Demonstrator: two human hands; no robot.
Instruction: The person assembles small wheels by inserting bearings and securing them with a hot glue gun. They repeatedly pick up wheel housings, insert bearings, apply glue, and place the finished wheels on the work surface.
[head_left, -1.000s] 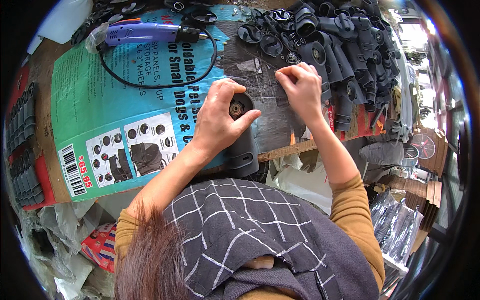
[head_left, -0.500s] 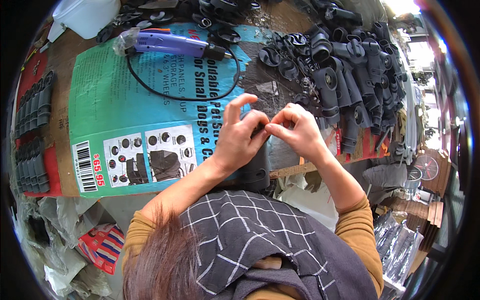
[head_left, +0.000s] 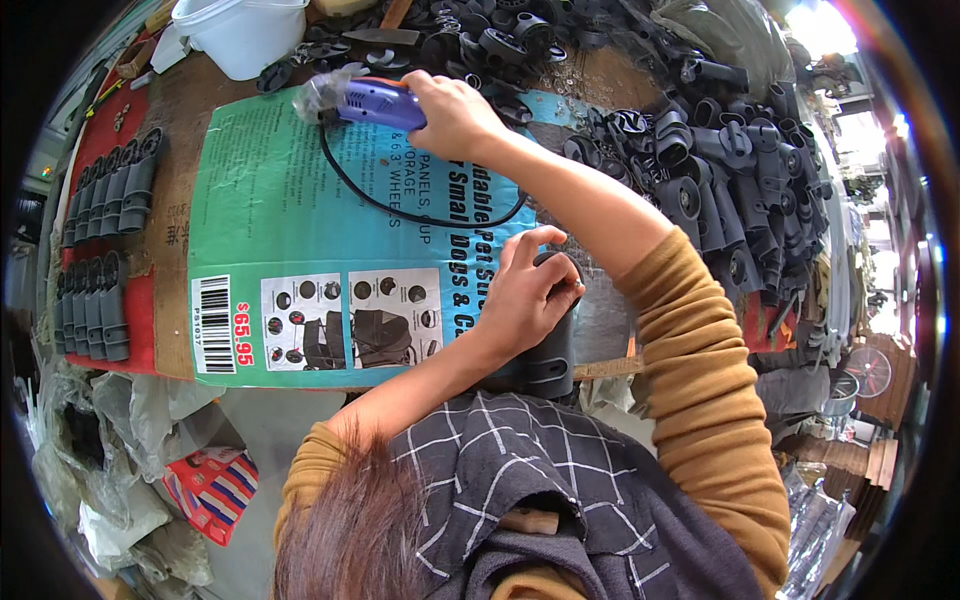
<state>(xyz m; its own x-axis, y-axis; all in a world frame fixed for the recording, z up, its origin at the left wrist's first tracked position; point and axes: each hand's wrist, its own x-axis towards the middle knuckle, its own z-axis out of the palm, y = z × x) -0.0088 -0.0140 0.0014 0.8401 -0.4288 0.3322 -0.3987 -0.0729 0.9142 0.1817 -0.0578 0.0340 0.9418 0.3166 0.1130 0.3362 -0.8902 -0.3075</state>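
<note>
My right hand (head_left: pixel 450 112) is reached forward and closed around the body of a purple electric screwdriver (head_left: pixel 378 104), which lies at the far side of a flattened printed cardboard sheet (head_left: pixel 245 170). The tool's tip is hidden by my hand. A black cord (head_left: pixel 345 180) loops from its left end across the cardboard. Close to the table's front edge, my left hand (head_left: pixel 528 290) grips a dark grey moulded plastic fitting (head_left: pixel 550 352) by its upper end. My thumb and index finger curl over its top, so any small piece there cannot be made out.
A big heap of dark grey plastic fittings (head_left: pixel 740 170) covers the right side. Black round parts (head_left: pixel 500 45) are strewn at the back, near a white bucket (head_left: pixel 240 40) and a flat blade (head_left: pixel 383 37). Similar fittings (head_left: pixel 105 195) stand in two rows at the left.
My right hand has left the fitting beside my left hand and moved forward and left onto the screwdriver. My left hand remains on the fitting. The whole view has shifted slightly.
</note>
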